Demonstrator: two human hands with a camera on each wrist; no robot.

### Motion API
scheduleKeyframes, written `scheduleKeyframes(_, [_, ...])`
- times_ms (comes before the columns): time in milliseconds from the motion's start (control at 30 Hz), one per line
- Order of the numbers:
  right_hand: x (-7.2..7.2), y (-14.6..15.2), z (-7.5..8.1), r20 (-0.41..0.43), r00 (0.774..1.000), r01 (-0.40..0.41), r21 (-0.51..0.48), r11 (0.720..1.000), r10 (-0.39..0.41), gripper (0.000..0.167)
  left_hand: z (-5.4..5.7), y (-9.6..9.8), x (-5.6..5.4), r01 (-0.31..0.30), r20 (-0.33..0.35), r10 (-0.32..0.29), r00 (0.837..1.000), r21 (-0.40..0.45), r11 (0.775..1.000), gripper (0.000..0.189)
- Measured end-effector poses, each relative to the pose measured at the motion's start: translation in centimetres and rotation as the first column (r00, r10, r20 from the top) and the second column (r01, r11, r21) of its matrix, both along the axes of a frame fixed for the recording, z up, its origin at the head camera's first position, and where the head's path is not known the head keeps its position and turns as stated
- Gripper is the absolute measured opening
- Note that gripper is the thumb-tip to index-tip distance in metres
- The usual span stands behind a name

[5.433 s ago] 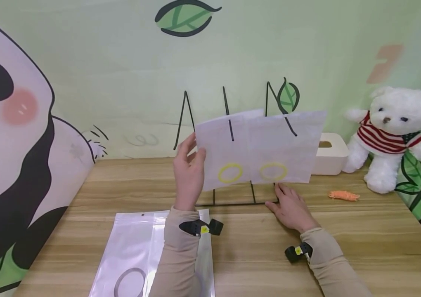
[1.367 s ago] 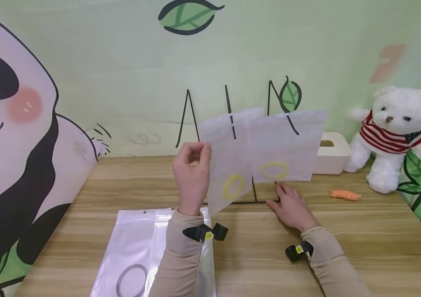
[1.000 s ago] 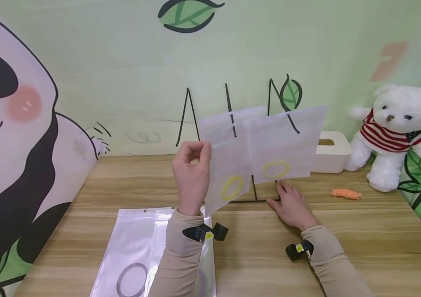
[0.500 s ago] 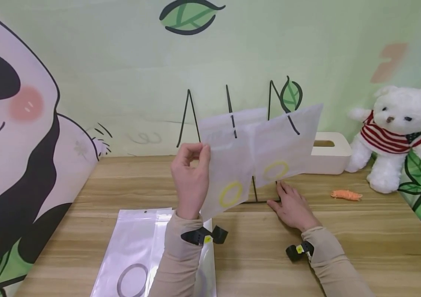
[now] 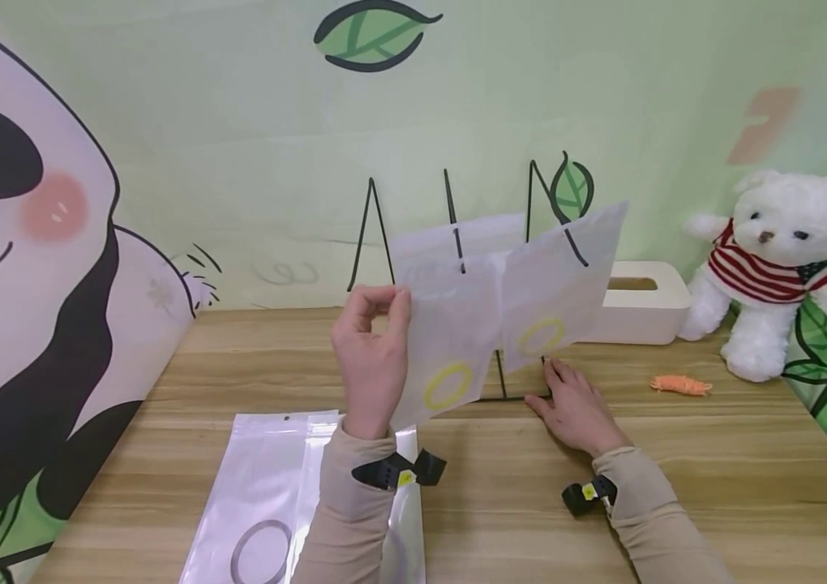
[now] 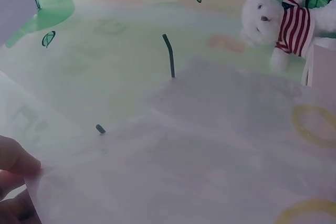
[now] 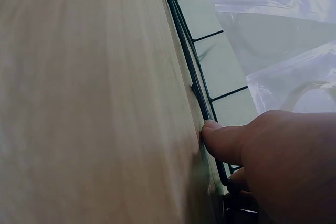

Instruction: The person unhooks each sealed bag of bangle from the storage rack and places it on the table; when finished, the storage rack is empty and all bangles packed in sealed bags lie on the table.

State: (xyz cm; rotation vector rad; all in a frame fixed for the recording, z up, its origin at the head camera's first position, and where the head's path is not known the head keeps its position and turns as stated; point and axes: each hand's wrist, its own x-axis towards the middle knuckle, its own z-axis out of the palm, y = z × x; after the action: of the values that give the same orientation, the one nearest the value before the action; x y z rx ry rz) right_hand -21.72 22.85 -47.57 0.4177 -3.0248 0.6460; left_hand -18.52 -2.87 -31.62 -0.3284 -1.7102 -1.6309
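Note:
A black wire display rack (image 5: 523,397) stands on the table, its prongs rising in front of the wall. Two translucent white zip bags hang from the prongs, each showing a yellow ring. My left hand (image 5: 370,357) pinches the left edge of the left bag (image 5: 443,324); the left wrist view shows thumb and finger at its corner (image 6: 37,182). Beside it, the right bag (image 5: 559,284) hangs at an angle, untouched by the hand. My right hand (image 5: 577,405) grips the rack's lower right corner, its thumb on the bottom bar (image 7: 197,93) in the right wrist view.
A silvery bag (image 5: 260,478) with a grey ring lies flat at the front left, partly under my left forearm. An orange cord bundle (image 5: 679,385), a white tissue box (image 5: 647,308) and a white teddy bear (image 5: 771,268) stand or lie at the right.
My left hand has gone from spread fingers to a pinch on the left bag's edge. The left bag has tilted, its lower left corner dropping. The right bag has swung round; my right hand stays put.

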Motion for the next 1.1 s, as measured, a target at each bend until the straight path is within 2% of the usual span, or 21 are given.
scheduleKeyframes(200, [0.0, 0.0, 0.0, 0.002, 1.0, -0.004, -0.003, 1.0, 0.004, 0.068, 0.1, -0.1, 0.2, 0.012, -0.029, -0.011, 1.0, 0.006, 1.0, 0.008])
scheduleKeyframes(367, [-0.1, 0.0, 0.0, -0.008, 1.0, -0.006, -0.008, 1.0, 0.006, 0.067, 0.1, 0.0, 0.5, 0.018, -0.034, -0.017, 0.999, 0.026, 0.999, 0.002])
scheduleKeyframes(500, [0.0, 0.0, -0.2, -0.013, 1.0, -0.002, -0.01, 1.0, 0.002, 0.068, 0.2, 0.1, 0.7, 0.025, -0.049, -0.022, 0.999, 0.05, 0.998, 0.009])
scheduleKeyframes(700, [0.0, 0.0, -0.3, -0.016, 1.0, -0.001, -0.014, 1.0, 0.0, 0.067, 0.4, -0.1, 1.1, 0.044, -0.063, -0.042, 0.997, 0.041, 0.998, 0.003])
scheduleKeyframes(933, [0.0, 0.0, -0.3, -0.016, 1.0, -0.002, -0.017, 1.0, 0.002, 0.068, 0.6, -0.1, 1.9, 0.047, -0.044, -0.045, 0.998, 0.03, 0.998, 0.005])
scheduleKeyframes(1100, [0.0, -0.1, -0.3, -0.028, 1.0, -0.005, -0.02, 1.0, 0.005, 0.068, 0.1, 0.3, 2.6, 0.029, 0.005, -0.029, 1.0, 0.023, 0.999, 0.005])
